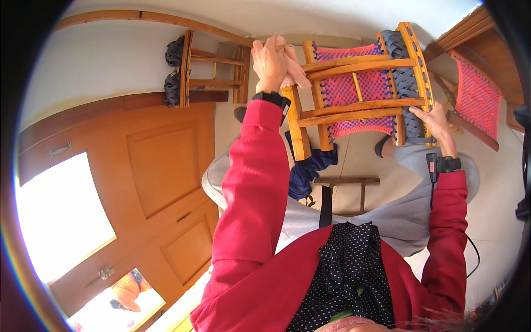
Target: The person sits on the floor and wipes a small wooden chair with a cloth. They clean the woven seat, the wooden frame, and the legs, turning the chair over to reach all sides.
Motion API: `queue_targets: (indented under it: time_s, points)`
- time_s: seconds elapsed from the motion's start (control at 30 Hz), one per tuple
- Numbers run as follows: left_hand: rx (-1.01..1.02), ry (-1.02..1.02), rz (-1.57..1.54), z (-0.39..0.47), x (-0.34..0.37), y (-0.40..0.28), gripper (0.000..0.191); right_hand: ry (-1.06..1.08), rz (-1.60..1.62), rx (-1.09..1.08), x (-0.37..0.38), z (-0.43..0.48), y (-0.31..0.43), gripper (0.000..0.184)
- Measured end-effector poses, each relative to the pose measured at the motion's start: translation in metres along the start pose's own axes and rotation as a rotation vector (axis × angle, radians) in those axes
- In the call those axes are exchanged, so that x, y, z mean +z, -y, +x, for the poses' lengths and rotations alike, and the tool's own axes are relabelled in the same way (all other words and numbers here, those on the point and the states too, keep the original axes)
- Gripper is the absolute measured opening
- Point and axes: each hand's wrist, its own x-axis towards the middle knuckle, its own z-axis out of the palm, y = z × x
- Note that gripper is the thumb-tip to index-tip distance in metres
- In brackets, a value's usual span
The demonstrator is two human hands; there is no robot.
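Observation:
A wooden folding stool (pixel 365 108) with a grey woven strap seat (pixel 403 70) is held on its side before me. My right hand (pixel 435 124) grips its seat end, the thumb on the wooden rail. Near the upper corner of the stool's foot end, my left hand (pixel 270 60) is closed on a pink cloth (pixel 295 68), which touches the wood. Behind or against this stool shows a pink and blue woven seat (pixel 356 85) on a wooden frame; how the two are joined or stacked I cannot tell.
Another grey-strapped stool (pixel 185 68) stands by the wall at upper left. A pink woven seat (pixel 477 97) is at right. Dark blue cloth (pixel 305 178) and a dark wooden frame (pixel 348 181) lie between my legs. A wooden door (pixel 166 166) fills the left.

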Motion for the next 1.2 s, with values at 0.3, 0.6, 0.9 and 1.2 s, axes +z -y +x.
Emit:
queue_targets:
  time_s: [0.3,0.6,0.9,1.2]
  points:
    - [0.016,-0.048,-0.109,-0.064,-0.010,0.011,0.036,-0.006,0.014,-0.001,0.002,0.001,0.000,0.031]
    - [-0.006,0.036,-0.022,0.021,0.001,0.012,0.035,-0.037,-0.021,0.005,0.003,-0.003,0.010,0.037]
    - [0.125,-0.029,-0.129,-0.070,-0.018,0.015,0.033,0.017,0.064,0.028,0.001,-0.003,0.013,0.035]
    - [0.093,0.044,-0.059,0.004,-0.005,0.017,0.030,-0.013,0.028,-0.006,0.003,0.001,0.004,0.037]
